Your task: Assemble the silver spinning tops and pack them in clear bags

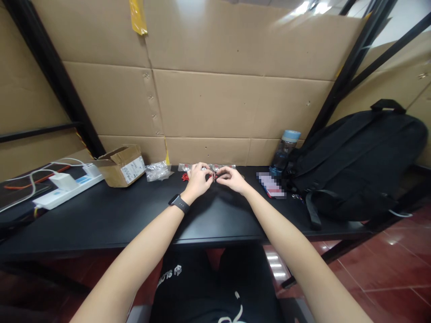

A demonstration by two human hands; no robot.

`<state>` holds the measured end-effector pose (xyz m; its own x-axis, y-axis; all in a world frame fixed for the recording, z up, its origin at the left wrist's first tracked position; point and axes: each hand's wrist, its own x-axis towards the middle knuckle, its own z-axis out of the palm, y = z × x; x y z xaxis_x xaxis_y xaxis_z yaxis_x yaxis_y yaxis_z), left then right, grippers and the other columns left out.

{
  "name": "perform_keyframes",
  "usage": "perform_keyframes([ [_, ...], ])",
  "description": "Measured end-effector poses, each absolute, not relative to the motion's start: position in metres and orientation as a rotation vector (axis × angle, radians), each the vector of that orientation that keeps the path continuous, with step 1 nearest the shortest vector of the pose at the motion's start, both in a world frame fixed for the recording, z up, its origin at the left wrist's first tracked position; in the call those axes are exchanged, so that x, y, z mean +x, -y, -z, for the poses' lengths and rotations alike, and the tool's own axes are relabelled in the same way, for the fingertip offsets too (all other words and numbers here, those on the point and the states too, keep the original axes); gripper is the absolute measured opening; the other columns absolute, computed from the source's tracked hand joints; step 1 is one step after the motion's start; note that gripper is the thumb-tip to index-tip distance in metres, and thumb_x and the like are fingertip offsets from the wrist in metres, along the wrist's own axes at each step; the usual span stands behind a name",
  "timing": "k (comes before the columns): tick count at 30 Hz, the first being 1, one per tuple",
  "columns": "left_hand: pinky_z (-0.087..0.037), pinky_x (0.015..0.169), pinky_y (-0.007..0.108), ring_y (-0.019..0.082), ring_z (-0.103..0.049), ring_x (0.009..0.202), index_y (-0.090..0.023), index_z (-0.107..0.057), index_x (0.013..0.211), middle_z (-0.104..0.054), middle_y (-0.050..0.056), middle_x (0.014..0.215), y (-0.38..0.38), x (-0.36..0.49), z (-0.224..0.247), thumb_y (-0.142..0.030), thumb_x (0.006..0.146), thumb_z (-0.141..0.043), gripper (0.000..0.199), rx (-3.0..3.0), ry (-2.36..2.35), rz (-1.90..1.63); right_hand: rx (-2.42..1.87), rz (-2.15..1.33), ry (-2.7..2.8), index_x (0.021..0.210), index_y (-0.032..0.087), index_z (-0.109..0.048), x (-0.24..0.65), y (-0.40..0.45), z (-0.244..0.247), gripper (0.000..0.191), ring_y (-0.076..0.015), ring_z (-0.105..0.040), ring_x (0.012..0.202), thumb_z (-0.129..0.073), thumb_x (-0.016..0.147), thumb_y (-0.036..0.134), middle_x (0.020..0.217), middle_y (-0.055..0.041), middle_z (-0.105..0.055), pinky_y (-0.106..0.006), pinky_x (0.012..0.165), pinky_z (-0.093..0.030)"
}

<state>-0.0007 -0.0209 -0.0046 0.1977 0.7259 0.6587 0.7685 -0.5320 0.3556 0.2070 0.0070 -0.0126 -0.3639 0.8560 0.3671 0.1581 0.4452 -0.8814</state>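
Note:
Over the back middle of the black table (141,220), my left hand (198,180) and my right hand (232,179) meet fingertip to fingertip. Both are closed in a pinch on a small dark and red piece (213,177), too small and too covered by fingers to name. A dark watch (179,203) circles my left wrist. Beside my left hand lies a small red bundle (185,177), perhaps cord. Behind both hands, clear plastic packets (229,167) with red bits inside lie against the cardboard wall.
To the left stand an open cardboard box (126,168), a crumpled clear bag (157,171) and a white power strip (67,190) with plugged-in chargers. At the right are a water bottle (284,152), a blurred-out flat item (272,185) and a large black backpack (363,161).

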Motion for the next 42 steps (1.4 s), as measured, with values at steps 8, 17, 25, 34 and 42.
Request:
perform_keyframes([
  [8,-0.041,0.103,0.048,0.029,-0.052,0.12,-0.025,-0.079,0.086,-0.065,0.007,0.12,0.021,-0.002,0.005,-0.029,0.089,-0.072,0.008,-2.447,1.464,1.276,-0.926,-0.891,1.948,0.092,0.019,-0.075,0.208,-0.007,0.011,0.035,-0.02,-0.067,0.085,-0.067,0.089,0.052,0.096,-0.0061,-0.074,-0.032,0.071,-0.057],
  [17,-0.041,0.107,0.048,0.028,-0.055,0.118,-0.025,-0.078,0.089,-0.065,0.007,0.117,0.023,-0.002,0.002,-0.029,0.089,-0.071,0.007,-2.567,1.435,1.26,-0.88,-0.758,2.038,0.088,0.019,-0.076,0.209,-0.01,0.013,0.028,-0.0202,-0.066,0.087,-0.066,0.091,0.045,0.095,-0.0057,-0.073,-0.034,0.081,-0.056],
  [25,-0.042,0.109,0.044,0.025,-0.058,0.117,-0.026,-0.074,0.106,-0.067,0.006,0.117,0.017,-0.01,-0.002,-0.025,0.095,-0.057,0.02,-2.621,1.438,1.361,-0.891,-0.527,2.138,0.077,0.019,-0.074,0.215,-0.011,0.009,0.019,-0.0228,-0.067,0.1,-0.067,0.09,0.03,0.101,-0.008,-0.074,-0.04,0.1,-0.048],
  [34,-0.044,0.102,0.05,0.032,-0.055,0.121,-0.033,-0.08,0.103,-0.069,0.005,0.124,0.016,-0.01,0.006,-0.028,0.093,-0.06,0.023,-2.731,1.481,0.862,-0.932,-0.435,2.197,0.077,0.018,-0.075,0.217,-0.011,0.01,0.016,-0.0218,-0.067,0.101,-0.065,0.089,0.022,0.104,-0.0087,-0.073,-0.037,0.095,-0.05],
  [42,-0.045,0.099,0.048,0.034,-0.059,0.117,-0.03,-0.08,0.105,-0.073,0.008,0.12,-0.003,-0.063,-0.006,-0.016,0.088,-0.057,0.032,-2.41,1.726,0.709,-1.088,-0.33,2.29,0.072,0.019,-0.075,0.222,-0.011,0.01,0.015,-0.0202,-0.067,0.089,-0.068,0.085,0.018,0.092,-0.0067,-0.075,-0.034,0.089,-0.049],
])
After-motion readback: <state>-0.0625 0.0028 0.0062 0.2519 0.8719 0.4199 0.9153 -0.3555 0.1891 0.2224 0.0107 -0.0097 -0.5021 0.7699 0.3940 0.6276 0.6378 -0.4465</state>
